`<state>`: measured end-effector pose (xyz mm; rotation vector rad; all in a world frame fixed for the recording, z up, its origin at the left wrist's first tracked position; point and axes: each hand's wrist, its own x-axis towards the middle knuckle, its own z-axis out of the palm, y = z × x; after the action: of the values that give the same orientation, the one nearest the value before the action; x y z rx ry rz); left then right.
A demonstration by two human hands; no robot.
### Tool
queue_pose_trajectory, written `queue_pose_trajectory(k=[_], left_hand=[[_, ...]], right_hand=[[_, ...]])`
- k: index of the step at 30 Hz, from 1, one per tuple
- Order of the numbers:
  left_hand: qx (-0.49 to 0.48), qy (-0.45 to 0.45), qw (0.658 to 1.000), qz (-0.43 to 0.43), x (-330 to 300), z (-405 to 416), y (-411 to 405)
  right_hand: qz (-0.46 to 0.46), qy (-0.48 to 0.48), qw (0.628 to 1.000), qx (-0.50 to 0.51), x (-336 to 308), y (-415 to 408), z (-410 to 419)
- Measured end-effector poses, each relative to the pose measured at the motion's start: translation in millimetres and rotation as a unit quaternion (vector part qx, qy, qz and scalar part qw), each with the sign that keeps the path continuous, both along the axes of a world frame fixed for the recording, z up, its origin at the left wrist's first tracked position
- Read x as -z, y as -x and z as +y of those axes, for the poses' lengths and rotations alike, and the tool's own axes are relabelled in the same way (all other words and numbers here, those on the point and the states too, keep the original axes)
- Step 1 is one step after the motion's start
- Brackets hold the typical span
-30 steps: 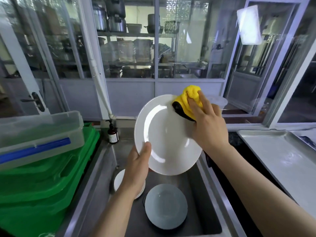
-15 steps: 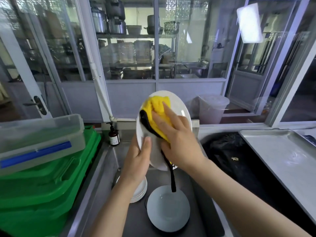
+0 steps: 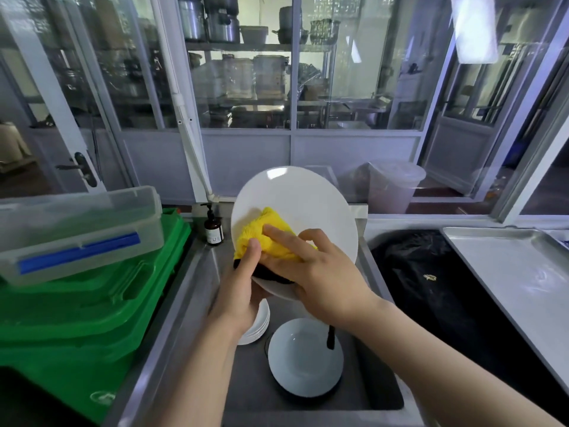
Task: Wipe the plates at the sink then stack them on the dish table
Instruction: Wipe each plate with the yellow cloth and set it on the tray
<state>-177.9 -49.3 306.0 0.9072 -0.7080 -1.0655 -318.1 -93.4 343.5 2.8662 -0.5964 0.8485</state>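
I see my left hand [image 3: 243, 291] gripping the white plate [image 3: 295, 217] tilted above the sink [image 3: 191, 303], while my right hand [image 3: 317, 272] presses the yellow cloth [image 3: 264, 238] flat against it. In the sink below lie a plate stack [image 3: 257, 326] and a bowl [image 3: 304, 359]; left of the sink stand green crates [image 3: 92, 303], behind it a pump bottle [image 3: 213, 228].

Hands [image 3: 320, 272] – cloth [image 3: 271, 238] on plate [image 3: 301, 204]
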Motion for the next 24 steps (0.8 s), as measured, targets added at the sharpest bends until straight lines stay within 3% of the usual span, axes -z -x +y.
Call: queue_pose_trajectory(k=[6,12,18,24], left_hand=[[-0.029,-0.008,0.999,0.017,-11.2,-4.3,-2.2],[-0.15,-0.003,0.989,-0.002,-14.3,-17.9,-7.9],[-0.193,-0.01,0.968,-0.163,-14.4,-15.1,-14.0],[-0.159,0.0,0.95,-0.27,-8.5,-1.8,2.1]], right_hand=[[0.017,0.098,0.995,0.023,7.9,15.8,-10.5],[0.006,0.112,0.991,0.077,19.6,33.7,-34.7],[0.019,0.103,0.976,0.191,20.3,48.4,-55.5],[-0.077,0.023,0.959,0.273,6.5,40.4,-72.0]])
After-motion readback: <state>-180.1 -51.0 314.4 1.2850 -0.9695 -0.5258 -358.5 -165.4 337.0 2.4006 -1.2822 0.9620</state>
